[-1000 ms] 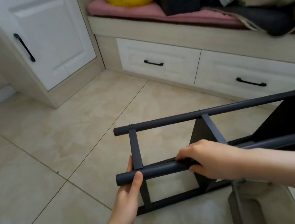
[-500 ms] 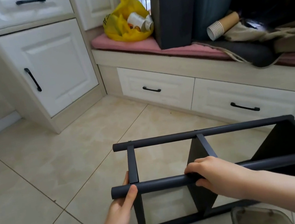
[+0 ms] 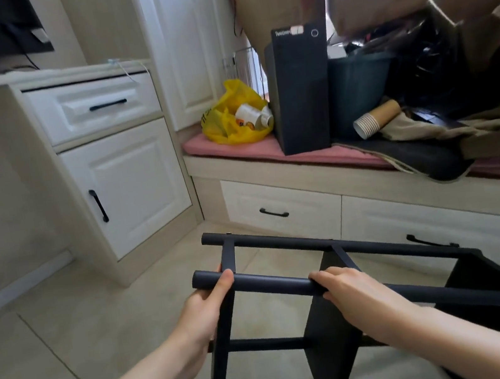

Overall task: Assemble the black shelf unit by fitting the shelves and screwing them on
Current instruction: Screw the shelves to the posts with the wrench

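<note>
Where the shelf unit lay: the black shelf unit (image 3: 353,301) was on its side over the tiled floor (image 3: 68,335), slanted across the view in front of the bench drawers (image 3: 282,213).
Left hand: the left hand (image 3: 203,316) was wrapped round the near upper tube (image 3: 271,285) close to its open end, with the thumb laid over the top and the fingers tucked behind, beside the end rung (image 3: 228,255).
Right hand: the right hand (image 3: 355,294) was curled over the same tube further along, just where the middle shelf panel (image 3: 327,341) met it.
Shelves fitted: one dark panel sat midway and another, the end panel (image 3: 490,291), at the far right; the bay between the end rung and the middle panel was open.
Step in hand: probably handling the part-built frame to bring a joint or the open bay within reach, not screwing.
Next move: it called for a steady two-handed turn or set-down so the frame rested firm, then one hand freed for a shelf or screw.
Tools: no screws or driver showed.
</note>
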`<state>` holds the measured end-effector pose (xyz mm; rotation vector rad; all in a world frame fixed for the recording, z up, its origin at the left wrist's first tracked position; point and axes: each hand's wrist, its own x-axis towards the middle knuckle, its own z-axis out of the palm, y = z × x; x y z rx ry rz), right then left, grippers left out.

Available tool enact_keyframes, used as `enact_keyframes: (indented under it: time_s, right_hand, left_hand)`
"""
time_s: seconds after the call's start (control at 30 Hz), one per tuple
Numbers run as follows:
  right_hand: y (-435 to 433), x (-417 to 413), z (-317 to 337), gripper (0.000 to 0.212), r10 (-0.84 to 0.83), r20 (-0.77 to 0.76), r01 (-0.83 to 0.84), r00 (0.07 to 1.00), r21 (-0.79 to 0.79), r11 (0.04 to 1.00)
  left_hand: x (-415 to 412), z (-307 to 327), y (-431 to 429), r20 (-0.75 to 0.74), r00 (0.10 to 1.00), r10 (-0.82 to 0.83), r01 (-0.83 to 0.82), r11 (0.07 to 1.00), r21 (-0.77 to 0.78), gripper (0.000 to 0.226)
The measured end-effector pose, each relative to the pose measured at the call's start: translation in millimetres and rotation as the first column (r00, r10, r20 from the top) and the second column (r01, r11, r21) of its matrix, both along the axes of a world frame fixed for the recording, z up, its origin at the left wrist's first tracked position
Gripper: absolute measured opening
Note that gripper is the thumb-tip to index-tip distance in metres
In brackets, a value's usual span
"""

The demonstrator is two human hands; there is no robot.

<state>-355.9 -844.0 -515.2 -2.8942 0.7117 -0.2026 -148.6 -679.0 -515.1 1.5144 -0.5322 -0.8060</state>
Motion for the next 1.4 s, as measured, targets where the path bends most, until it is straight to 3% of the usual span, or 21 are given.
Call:
enact_keyframes:
  time_s: [0.23,0.43,0.57,0.8,0.9,1.03,1.33,1.4]
  right_hand:
    - [0,19,34,0.029,-0.06,0.194,0.042,0.979,0.097,0.994]
    - [7,25,61,0.033,-0.128,0.33,0.07,0.935,0.181,0.981]
    - [11,26,73,0.025,-0.166,0.38,0.074,0.91,0.244,0.967]
    - [20,32,81,0.036,-0.311,0.488,0.065,0.815,0.456,0.888]
    - [28,30,79,0.035,-0.377,0.481,0.048,0.791,0.566,0.823]
    - [37,21,78,0.028,-0.428,0.44,0.053,0.789,0.646,0.762]
    - [59,-19,88,0.014,-0.4,0.312,0.078,0.862,0.698,0.712]
    - [55,-32,95,0.009,-0.439,0.338,0.09,0.832,0.699,0.709]
  left_hand:
    - [14,68,-14,0.139,0.99,-0.016,0.02,0.999,-0.028,0.091]
    - [27,115,-25,0.33,0.944,-0.018,0.015,1.0,0.013,0.067]
    - [27,144,-35,0.398,0.916,-0.048,0.044,0.999,0.02,0.065]
    - [13,194,-52,0.567,0.822,-0.052,0.048,0.999,0.023,0.049]
    - [2,205,-55,0.64,0.763,-0.094,0.081,0.995,0.049,0.042]
    - [-14,207,-51,0.684,0.718,-0.131,0.109,0.991,0.075,0.013]
    - [-67,189,-19,0.747,0.665,0.006,0.042,0.998,-0.046,0.013]
    - [-77,183,-12,0.757,0.65,0.065,0.015,0.995,-0.099,0.011]
